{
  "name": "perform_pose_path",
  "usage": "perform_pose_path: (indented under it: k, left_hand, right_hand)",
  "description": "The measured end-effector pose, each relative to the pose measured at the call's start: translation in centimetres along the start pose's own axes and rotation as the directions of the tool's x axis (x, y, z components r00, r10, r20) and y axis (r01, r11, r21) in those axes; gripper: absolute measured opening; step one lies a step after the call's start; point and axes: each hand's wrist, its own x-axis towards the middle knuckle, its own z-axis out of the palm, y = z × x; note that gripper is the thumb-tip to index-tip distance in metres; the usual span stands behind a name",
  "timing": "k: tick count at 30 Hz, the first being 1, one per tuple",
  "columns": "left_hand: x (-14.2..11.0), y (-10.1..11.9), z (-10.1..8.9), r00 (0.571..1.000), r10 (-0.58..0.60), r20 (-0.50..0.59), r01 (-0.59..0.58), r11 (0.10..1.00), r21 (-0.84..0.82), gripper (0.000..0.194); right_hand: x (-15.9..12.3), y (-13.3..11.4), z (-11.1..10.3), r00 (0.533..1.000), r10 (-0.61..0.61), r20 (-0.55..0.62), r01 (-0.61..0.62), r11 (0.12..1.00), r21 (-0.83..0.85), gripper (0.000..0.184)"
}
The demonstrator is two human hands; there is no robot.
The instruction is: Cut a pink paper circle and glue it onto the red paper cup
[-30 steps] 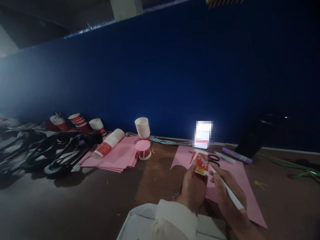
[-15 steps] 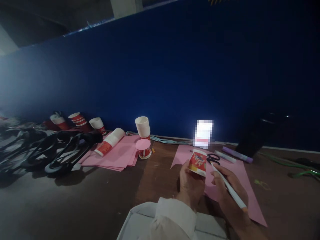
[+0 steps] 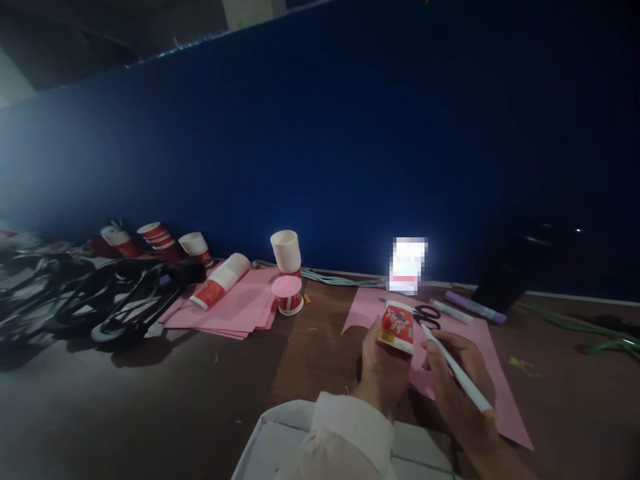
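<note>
My left hand (image 3: 381, 367) is closed around a red and white paper cup (image 3: 397, 327) with a printed picture on its side. In my right hand (image 3: 463, 373) is a white marker (image 3: 465, 380) with an orange end, its tip pointing up toward the cup's right side. Whether the tip touches the cup I cannot tell. Beneath both hands lies a pink paper sheet (image 3: 493, 387). Black-handled scissors (image 3: 427, 317) rest on it, just past the cup, their blades partly hidden behind it.
A purple marker (image 3: 475, 307) and a white marker (image 3: 451, 312) lie beyond my right hand. Left are stacked pink sheets (image 3: 240, 307), paper cups (image 3: 287, 252) and black straps (image 3: 125, 313). A blurred bright screen (image 3: 407, 263) stands by the blue partition (image 3: 320, 147). A white box (image 3: 280, 427) is near me.
Almost nothing differs. The cup in my left hand is very slightly shifted, and the view has tilted a little.
</note>
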Motion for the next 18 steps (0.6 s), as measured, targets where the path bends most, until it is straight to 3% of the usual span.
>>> perform_pose_path:
  k: [8,18]
  left_hand:
    - [0.3,-0.6,-0.6,0.998,-0.063,0.018,0.063,0.998,0.024,0.024]
    - [-0.3,-1.1,-0.5,0.993,-0.116,0.028,0.116,0.993,0.023,0.025]
  right_hand:
    - [0.3,0.1,0.2,0.988,-0.144,0.046,0.147,0.987,-0.060,0.038]
    - [0.5,0.0,0.6,0.970,-0.244,-0.025,0.237,0.960,-0.148,0.036]
